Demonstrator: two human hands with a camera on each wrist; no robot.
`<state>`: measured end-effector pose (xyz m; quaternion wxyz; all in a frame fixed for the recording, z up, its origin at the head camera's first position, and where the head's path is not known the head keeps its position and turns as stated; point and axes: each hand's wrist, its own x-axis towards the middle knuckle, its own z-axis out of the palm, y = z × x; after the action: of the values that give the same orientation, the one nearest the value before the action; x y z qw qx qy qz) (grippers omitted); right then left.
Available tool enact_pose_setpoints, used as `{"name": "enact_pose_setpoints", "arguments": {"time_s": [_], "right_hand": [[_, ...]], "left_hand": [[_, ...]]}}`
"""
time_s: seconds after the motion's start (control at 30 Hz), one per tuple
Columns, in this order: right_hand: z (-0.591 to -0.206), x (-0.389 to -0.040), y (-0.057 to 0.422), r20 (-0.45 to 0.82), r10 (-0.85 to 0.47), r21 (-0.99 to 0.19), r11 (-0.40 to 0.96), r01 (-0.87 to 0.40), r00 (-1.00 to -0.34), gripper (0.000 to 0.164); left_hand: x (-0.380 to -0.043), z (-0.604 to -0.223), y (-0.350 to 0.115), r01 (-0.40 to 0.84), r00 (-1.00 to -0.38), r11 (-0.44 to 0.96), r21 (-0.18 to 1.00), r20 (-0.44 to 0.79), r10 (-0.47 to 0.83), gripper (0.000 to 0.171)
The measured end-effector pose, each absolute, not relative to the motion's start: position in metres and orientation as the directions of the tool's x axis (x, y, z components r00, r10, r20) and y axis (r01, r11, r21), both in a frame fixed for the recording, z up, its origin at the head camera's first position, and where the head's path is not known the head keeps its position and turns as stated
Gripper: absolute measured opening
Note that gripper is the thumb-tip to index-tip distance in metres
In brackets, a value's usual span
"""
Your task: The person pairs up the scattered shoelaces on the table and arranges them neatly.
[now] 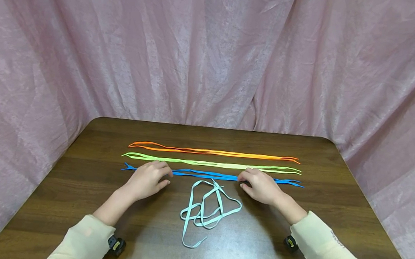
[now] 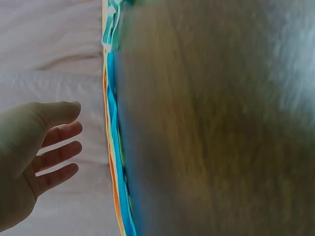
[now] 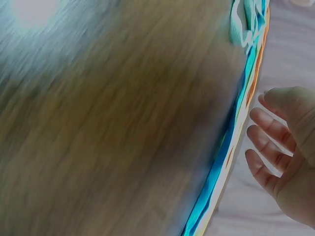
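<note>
My left hand (image 1: 148, 180) hovers over the left part of a blue shoelace (image 1: 208, 174), fingers loosely bent and holding nothing. Over the right part of the same lace is my right hand (image 1: 262, 187), also relaxed, with a gap between thumb and fingers. Both wrist views show the left hand (image 2: 34, 152) and the right hand (image 3: 290, 142) apart from the laces. Between the hands, a pale mint shoelace (image 1: 189, 210) lies in loose tangled loops, one end trailing toward the front. Behind the blue lace, a yellow-green shoelace (image 1: 208, 163) and an orange shoelace (image 1: 209, 151) lie stretched out, doubled.
The brown wooden table (image 1: 82, 169) has rounded far corners. A pink velvet curtain (image 1: 212, 57) hangs round its back and sides. Small dark devices, one at the left cuff (image 1: 116, 245) and one at the right cuff (image 1: 290, 243), sit under the sleeves.
</note>
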<state>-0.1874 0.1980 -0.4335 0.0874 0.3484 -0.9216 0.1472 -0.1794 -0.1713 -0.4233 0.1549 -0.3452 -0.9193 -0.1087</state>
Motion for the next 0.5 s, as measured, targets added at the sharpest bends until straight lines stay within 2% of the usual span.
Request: {"name": "enact_pose_setpoints", "arguments": {"time_s": [0.33,0.5], "right_hand": [[-0.44,-0.187,0.17,0.346,-0.697,-0.163,0.614,-0.772,-0.628,0.017],[-0.44,-0.185,0.157,0.311,-0.724,-0.158,0.599,-0.785,-0.616,0.015]], "left_hand": [[-0.169,-0.429,-0.157,0.709,-0.677,0.701,0.072,0.345,0.65,0.015],[-0.164,-0.431,-0.153,0.719,-0.668,0.693,0.058,0.333,0.665,0.013]]}}
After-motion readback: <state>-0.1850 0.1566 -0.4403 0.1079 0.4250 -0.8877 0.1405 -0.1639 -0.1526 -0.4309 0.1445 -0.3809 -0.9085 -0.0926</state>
